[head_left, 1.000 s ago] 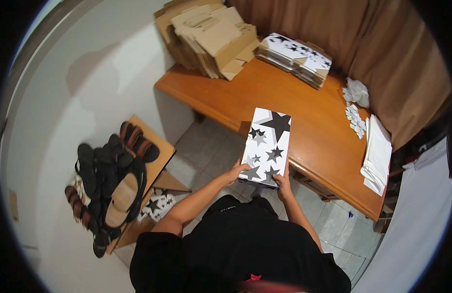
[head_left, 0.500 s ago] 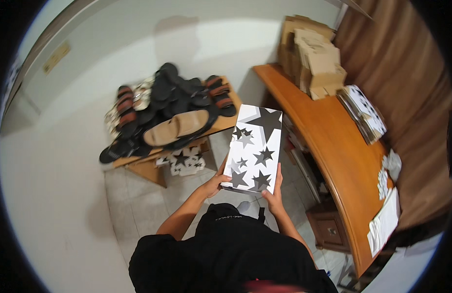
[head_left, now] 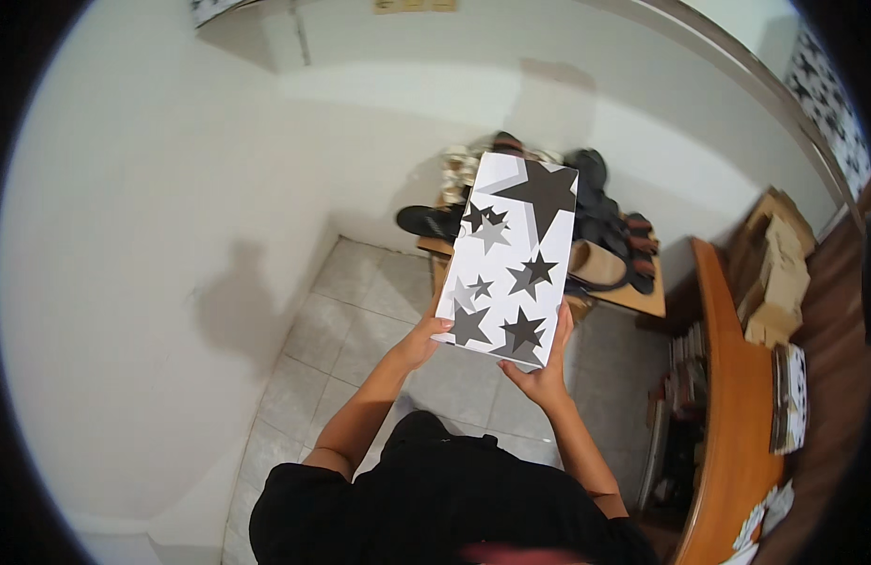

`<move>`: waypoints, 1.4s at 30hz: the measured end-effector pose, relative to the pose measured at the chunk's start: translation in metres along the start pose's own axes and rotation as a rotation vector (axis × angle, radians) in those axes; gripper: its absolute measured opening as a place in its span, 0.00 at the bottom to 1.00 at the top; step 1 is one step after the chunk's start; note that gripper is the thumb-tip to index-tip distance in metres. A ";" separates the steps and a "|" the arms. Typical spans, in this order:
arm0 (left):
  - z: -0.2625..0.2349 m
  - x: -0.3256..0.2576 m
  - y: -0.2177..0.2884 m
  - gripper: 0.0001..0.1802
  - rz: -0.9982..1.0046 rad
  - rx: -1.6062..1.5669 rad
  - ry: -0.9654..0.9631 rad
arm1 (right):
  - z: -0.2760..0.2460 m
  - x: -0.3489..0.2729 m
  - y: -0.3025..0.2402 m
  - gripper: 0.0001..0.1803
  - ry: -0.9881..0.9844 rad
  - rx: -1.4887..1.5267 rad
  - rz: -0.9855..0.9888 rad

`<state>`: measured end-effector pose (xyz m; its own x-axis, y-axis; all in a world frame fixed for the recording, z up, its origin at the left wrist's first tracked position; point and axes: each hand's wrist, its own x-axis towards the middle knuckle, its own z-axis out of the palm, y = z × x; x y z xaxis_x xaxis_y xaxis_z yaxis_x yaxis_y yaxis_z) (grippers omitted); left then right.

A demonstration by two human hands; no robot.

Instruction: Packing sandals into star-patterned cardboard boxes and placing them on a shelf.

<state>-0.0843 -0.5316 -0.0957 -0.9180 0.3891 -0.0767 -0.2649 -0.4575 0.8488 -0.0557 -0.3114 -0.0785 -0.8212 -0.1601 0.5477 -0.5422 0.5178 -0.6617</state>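
Note:
A white cardboard box (head_left: 507,259) printed with black and grey stars is held out in front of me, its lid closed. My left hand (head_left: 420,341) grips its near left corner, thumb on top. At the near right corner my right hand (head_left: 546,375) clasps the side, with the thumb at the near edge. The fingers beneath the box are hidden. Beyond it, partly covered by the box, black sandals (head_left: 605,226) and a tan-lined slipper (head_left: 597,266) lie on a low wooden bench (head_left: 643,300).
A curved wooden desk (head_left: 732,414) stands at the right, with folded brown cardboard (head_left: 779,282) and a stack of star-printed cardboard (head_left: 790,400) on it. A white wall (head_left: 172,235) is on the left. Grey floor tiles (head_left: 360,330) spread below. Papers fill a shelf under the desk.
The view has swung left, so the bench and desk now appear farther right. Both hands keep hold of the box, which has come up and now overlaps the footwear.

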 end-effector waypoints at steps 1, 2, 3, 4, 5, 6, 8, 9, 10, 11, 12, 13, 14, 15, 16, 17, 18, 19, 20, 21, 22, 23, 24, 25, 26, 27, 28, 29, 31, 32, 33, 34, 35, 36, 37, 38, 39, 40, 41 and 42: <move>-0.010 0.024 0.028 0.42 0.011 0.010 0.064 | 0.007 0.046 0.006 0.65 -0.011 0.043 -0.010; -0.028 0.045 0.034 0.42 0.003 0.006 0.089 | 0.025 0.066 0.021 0.65 -0.030 0.060 -0.002; -0.043 0.068 0.040 0.42 0.045 0.026 0.103 | 0.040 0.086 0.037 0.66 -0.041 0.076 0.013; -0.069 0.093 0.047 0.42 0.087 0.059 0.114 | 0.066 0.107 0.058 0.67 -0.040 0.097 0.025; -0.095 0.107 0.054 0.42 0.084 0.074 0.126 | 0.093 0.120 0.072 0.67 -0.016 0.115 -0.018; -0.122 0.124 0.058 0.43 0.065 0.084 0.126 | 0.120 0.136 0.089 0.67 -0.014 0.130 -0.012; -0.157 0.177 -0.052 0.43 0.089 0.047 0.170 | 0.152 0.111 0.212 0.67 -0.024 0.177 -0.150; -0.155 0.227 -0.161 0.44 0.175 0.003 0.190 | 0.140 0.078 0.320 0.63 -0.050 0.175 -0.234; -0.179 0.260 -0.185 0.45 0.198 0.009 0.178 | 0.162 0.080 0.364 0.63 -0.045 0.164 -0.214; -0.204 0.293 -0.206 0.45 0.183 0.003 0.166 | 0.184 0.083 0.407 0.61 -0.059 0.123 -0.229; -0.230 0.327 -0.225 0.49 0.253 0.059 0.123 | 0.206 0.089 0.447 0.58 -0.074 0.080 -0.247; -0.259 0.365 -0.249 0.52 0.336 0.107 0.085 | 0.229 0.100 0.489 0.54 -0.073 0.086 -0.248; -0.272 0.376 -0.271 0.52 0.307 0.071 0.122 | 0.233 0.101 0.507 0.54 -0.122 0.092 -0.215; -0.286 0.387 -0.290 0.53 0.267 0.064 0.154 | 0.238 0.105 0.523 0.52 -0.178 0.127 -0.194; -0.310 0.412 -0.299 0.53 0.265 0.085 0.145 | 0.253 0.124 0.545 0.50 -0.191 0.148 -0.212; -0.315 0.428 -0.287 0.52 0.159 0.055 0.226 | 0.267 0.143 0.563 0.50 -0.201 0.124 -0.219; -0.341 0.451 -0.295 0.52 0.158 0.040 0.213 | 0.281 0.165 0.578 0.50 -0.204 0.105 -0.216; -0.379 0.482 -0.297 0.46 0.224 -0.009 0.196 | 0.299 0.198 0.591 0.50 -0.201 0.086 -0.269; -0.423 0.522 -0.295 0.41 0.304 -0.051 0.170 | 0.319 0.235 0.604 0.49 -0.188 0.065 -0.338; -0.464 0.570 -0.278 0.36 0.401 -0.086 0.128 | 0.337 0.283 0.610 0.50 -0.161 0.044 -0.416; -0.488 0.545 -0.265 0.31 0.318 -0.176 0.149 | 0.352 0.287 0.569 0.49 -0.189 0.013 -0.300; -0.502 0.562 -0.225 0.34 0.329 -0.132 0.101 | 0.366 0.322 0.556 0.49 -0.168 -0.020 -0.355; -0.508 0.579 -0.178 0.36 0.318 -0.098 0.054 | 0.377 0.356 0.547 0.50 -0.152 -0.059 -0.387; -0.507 0.596 -0.135 0.35 0.357 -0.076 0.004 | 0.385 0.392 0.541 0.50 -0.127 -0.085 -0.436; -0.505 0.612 -0.094 0.35 0.390 -0.052 -0.044 | 0.391 0.426 0.533 0.50 -0.101 -0.109 -0.480; -0.506 0.630 -0.057 0.32 0.480 -0.087 -0.027 | 0.398 0.460 0.523 0.55 -0.091 -0.209 -0.509; -0.511 0.650 -0.024 0.30 0.566 -0.129 -0.013 | 0.406 0.498 0.518 0.54 -0.050 -0.240 -0.574; -0.525 0.669 0.003 0.31 0.567 -0.103 -0.059 | 0.414 0.529 0.516 0.53 -0.051 -0.245 -0.603; -0.562 0.727 0.083 0.32 0.599 -0.077 -0.128 | 0.449 0.614 0.512 0.53 -0.020 -0.266 -0.659; -0.578 0.761 0.114 0.32 0.617 -0.103 -0.132 | 0.470 0.658 0.519 0.46 0.019 -0.252 -0.685; -0.603 0.800 0.140 0.29 0.628 -0.120 -0.102 | 0.496 0.706 0.531 0.39 0.057 -0.233 -0.710; -0.636 0.839 0.168 0.28 0.641 -0.126 -0.066 | 0.525 0.757 0.541 0.39 0.060 -0.234 -0.721; -0.678 0.883 0.202 0.33 0.724 -0.042 -0.158 | 0.555 0.808 0.548 0.44 0.044 -0.312 -0.683; -0.723 0.930 0.223 0.39 0.792 0.033 -0.222 | 0.588 0.857 0.567 0.50 0.001 -0.375 -0.631; -0.765 0.976 0.248 0.39 0.777 0.019 -0.222 | 0.623 0.909 0.587 0.50 -0.003 -0.388 -0.630; -0.812 1.017 0.277 0.36 0.796 0.022 -0.210 | 0.663 0.961 0.604 0.52 0.027 -0.397 -0.685; -0.859 1.058 0.302 0.33 0.813 0.030 -0.170 | 0.702 1.010 0.622 0.54 0.057 -0.404 -0.737; -0.909 1.100 0.335 0.30 0.841 0.050 -0.143 | 0.745 1.064 0.637 0.54 0.077 -0.399 -0.755; -0.949 1.134 0.373 0.30 0.869 0.075 -0.169 | 0.781 1.115 0.643 0.54 0.137 -0.351 -0.753; -0.982 1.162 0.408 0.29 1.008 0.261 -0.218 | 0.813 1.160 0.647 0.54 0.194 -0.298 -0.748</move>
<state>-1.5489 -1.0515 -0.3522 -0.5988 0.0726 0.7976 0.6833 -0.4732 0.5561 -1.5040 -0.8452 -0.2875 -0.2022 -0.4169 0.8862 -0.8407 0.5380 0.0612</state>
